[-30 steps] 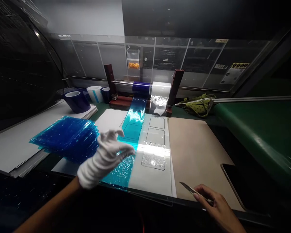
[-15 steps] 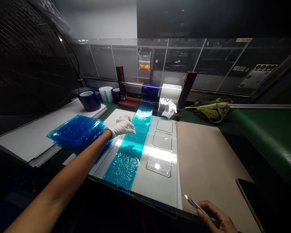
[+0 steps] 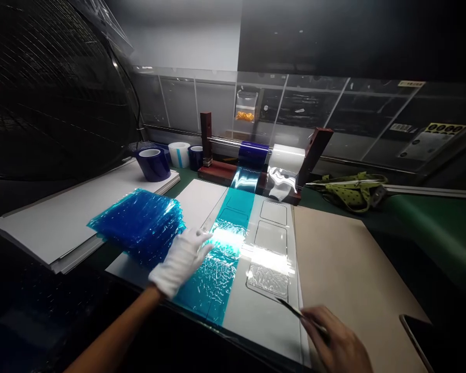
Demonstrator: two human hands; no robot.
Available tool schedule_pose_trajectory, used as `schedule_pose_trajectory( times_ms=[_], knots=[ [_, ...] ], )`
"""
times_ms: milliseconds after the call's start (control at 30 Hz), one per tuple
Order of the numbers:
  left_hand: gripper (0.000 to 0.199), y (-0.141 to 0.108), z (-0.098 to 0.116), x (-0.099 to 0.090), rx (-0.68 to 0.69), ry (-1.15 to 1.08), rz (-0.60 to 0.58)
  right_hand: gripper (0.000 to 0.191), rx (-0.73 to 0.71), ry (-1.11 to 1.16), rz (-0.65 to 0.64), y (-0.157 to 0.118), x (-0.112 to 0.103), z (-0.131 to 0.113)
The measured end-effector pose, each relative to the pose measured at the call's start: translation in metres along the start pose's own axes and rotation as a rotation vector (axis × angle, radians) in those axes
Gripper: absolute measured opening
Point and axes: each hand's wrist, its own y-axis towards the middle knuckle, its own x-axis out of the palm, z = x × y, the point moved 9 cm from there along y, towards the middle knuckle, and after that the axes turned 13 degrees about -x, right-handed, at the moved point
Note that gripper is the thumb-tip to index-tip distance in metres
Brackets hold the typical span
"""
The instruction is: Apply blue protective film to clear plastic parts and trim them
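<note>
right hand (image 3: pixel 336 336): gripped the knife (image 3: pixel 293 309), shifted in over the white sheet (image 3: pixel 262 329)
left hand (image 3: pixel 180 259): gloved, fingers slightly spread, had drawn back nearer
blue film (image 3: pixel 221 259): wrinkled farther up
clear bag (image 3: pixel 246 106): held orange pieces

Blue film strip (image 3: pixel 217 269); white roll (image 3: pixel 289 158); green bag (image 3: pixel 347 191), dark-dotted.

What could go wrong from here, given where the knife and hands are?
The bare right hand holds the knife with its blade exposed near the wrinkled clear film, so a slip might nick it. The blue film is already rippled beside the gloved left hand; a careless nudge could skew it or add creases.
</note>
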Motion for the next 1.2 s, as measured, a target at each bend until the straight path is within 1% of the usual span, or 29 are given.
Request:
schedule_pose_trajectory(
  times_ms=[67,100,133,233,333,400,467,533,600,700,767,867,900,933,1000,1067,1133,1200],
  knots=[
    [0.032,-0.025,-0.016,0.018,-0.045,0.028,0.002,0.024,-0.079,-0.137,-0.057,0.038,0.018,-0.030],
    [0.031,-0.034,-0.024,0.027,-0.069,0.043,0.002,0.025,-0.100,-0.209,-0.096,0.058,0.030,-0.045],
    [0.030,-0.039,-0.031,0.036,-0.092,0.055,0.000,0.025,-0.139,-0.280,-0.171,0.078,0.047,-0.061],
    [0.028,-0.043,-0.043,0.055,-0.138,0.071,-0.002,0.024,-0.227,-0.331,-0.251,0.133,0.086,-0.104],
    [0.031,-0.042,-0.047,0.059,-0.165,0.064,-0.002,0.027,-0.319,-0.349,-0.319,0.172,0.118,-0.136],
    [0.031,-0.042,-0.048,0.058,-0.187,0.056,-0.006,0.027,-0.367,-0.360,-0.368,0.187,0.133,-0.149],
    [0.030,-0.043,-0.049,0.056,-0.205,0.043,-0.011,0.026,-0.392,-0.374,-0.411,0.194,0.141,-0.155],
    [0.028,-0.045,-0.051,0.055,-0.217,0.027,-0.014,0.028,-0.394,-0.392,-0.441,0.192,0.140,-0.152],
    [0.028,-0.046,-0.054,0.055,-0.229,0.006,-0.016,0.030,-0.380,-0.415,-0.458,0.186,0.131,-0.141],
    [0.032,-0.048,-0.058,0.056,-0.242,-0.026,-0.013,0.032,-0.335,-0.456,-0.469,0.170,0.107,-0.116],
    [0.033,-0.048,-0.058,0.056,-0.223,-0.042,-0.016,0.033,-0.293,-0.484,-0.473,0.158,0.088,-0.101],
    [0.031,-0.050,-0.055,0.054,-0.172,-0.053,-0.021,0.035,-0.212,-0.509,-0.463,0.140,0.061,-0.087],
    [0.034,-0.051,-0.054,0.052,-0.160,-0.055,-0.016,0.034,-0.181,-0.507,-0.454,0.132,0.053,-0.085],
    [0.042,-0.054,-0.051,0.050,-0.146,-0.057,-0.012,0.034,-0.151,-0.500,-0.446,0.123,0.048,-0.083],
    [0.075,-0.062,-0.042,0.049,-0.111,-0.066,-0.030,0.029,-0.095,-0.464,-0.444,0.104,0.045,-0.081],
    [0.106,-0.074,-0.026,0.054,-0.068,-0.064,-0.114,0.023,-0.051,-0.411,-0.459,0.083,0.052,-0.081],
    [0.123,-0.088,-0.010,0.066,-0.043,-0.028,-0.227,0.021,-0.015,-0.349,-0.468,0.068,0.064,-0.081],
    [0.130,-0.098,0.002,0.077,-0.035,0.022,-0.285,0.022,0.010,-0.279,-0.459,0.059,0.076,-0.083]
  ],
)
